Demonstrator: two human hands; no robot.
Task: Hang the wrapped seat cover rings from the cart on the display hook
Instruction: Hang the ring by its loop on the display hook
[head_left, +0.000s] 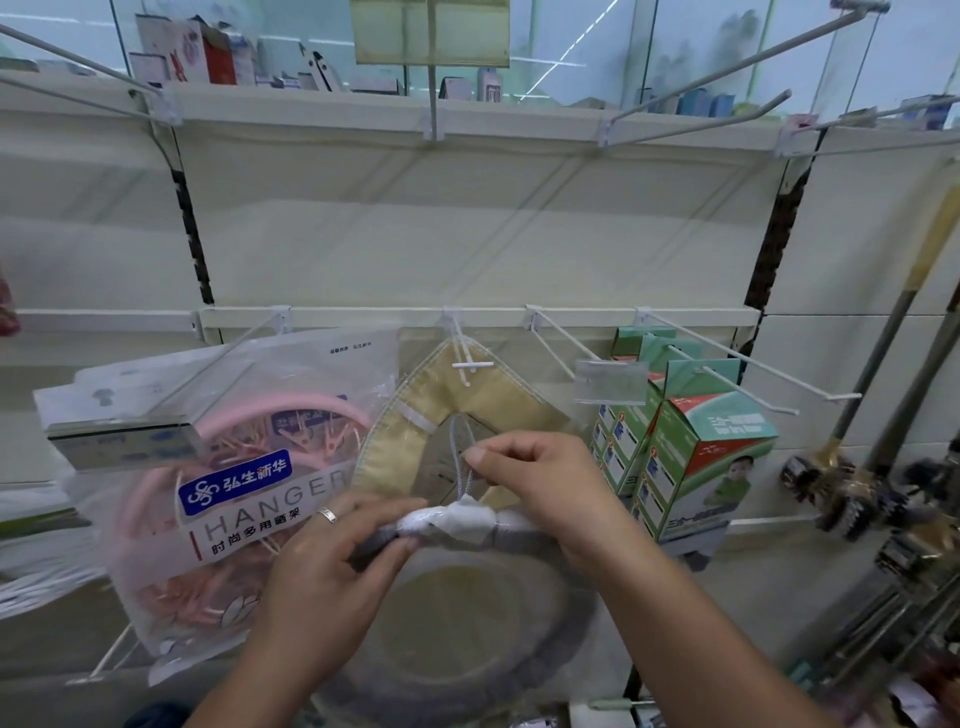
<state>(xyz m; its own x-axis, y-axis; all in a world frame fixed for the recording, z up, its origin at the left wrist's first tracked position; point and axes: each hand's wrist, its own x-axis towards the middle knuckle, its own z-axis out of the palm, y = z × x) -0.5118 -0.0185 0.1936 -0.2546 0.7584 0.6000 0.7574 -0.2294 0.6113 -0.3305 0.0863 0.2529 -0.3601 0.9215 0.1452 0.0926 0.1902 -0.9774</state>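
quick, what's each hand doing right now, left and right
Left hand: closed, gripping the top of the grey wrapped seat cover ring.
Right hand: fingertips pinched on the ring's grey hanging loop.

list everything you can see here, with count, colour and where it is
grey seat cover ring: one, grey in clear wrap, held low centre, not on a hook
hanging loop: one, grey cord, rising from the ring's white knotted top
beige seat cover: one, tan, hanging on the centre hook
hanger pack: one, pink hoop in a clear bag, left hook
boxes: several, green, white and red, hung on hooks at right
bare hooks: several, white wire, upper rail
brushes: a few, dark heads, far right
left hand: grips the ring's top, ring on one finger
right hand: pinches the loop
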